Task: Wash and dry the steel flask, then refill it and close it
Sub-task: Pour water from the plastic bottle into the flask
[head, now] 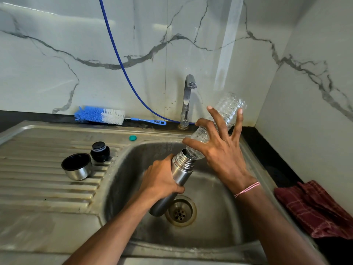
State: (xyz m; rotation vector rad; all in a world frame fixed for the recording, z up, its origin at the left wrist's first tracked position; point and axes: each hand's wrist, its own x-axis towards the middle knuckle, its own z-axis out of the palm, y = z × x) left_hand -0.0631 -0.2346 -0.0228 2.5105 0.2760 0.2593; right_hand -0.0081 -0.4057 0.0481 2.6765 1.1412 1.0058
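Steel ridges cover the drainboard (38, 188) on the left, the widest flat stretch in view, with its near half bare. Its raised rim runs along the back, and a blue and white bottle brush (99, 116) lies behind it against the marble wall (57, 64). A steel cup (77, 169) stands mouth up on the ridges, with a black stopper (100, 152) just beside it at the back right. A small teal cap (133, 138) sits alone near the basin's back corner. A blue hose (122, 69) hangs down the wall and curves to the base of the tap (188, 100), whose spout reaches out over the basin (122, 178).

Both forearms come in over the basin's near rim, and the hands meet above the drain (180, 210).

The left hand (160, 180) grips the steel flask (183, 169) round its middle. The flask is tilted, base low beside the drain and open threaded neck up and to the right. Its body is brushed, plain and uncapped.

The right hand (223, 155) holds a clear ribbed plastic bottle (229, 109) tipped neck-down into the flask's mouth. Its thumb and forefinger curl round the bottle and the other fingers splay out. A red and white thread (247, 189) circles that wrist.

Right of the basin a narrow black counter (267, 150) ends at the side wall, with a dark red checked cloth (315, 209) heaped on it.
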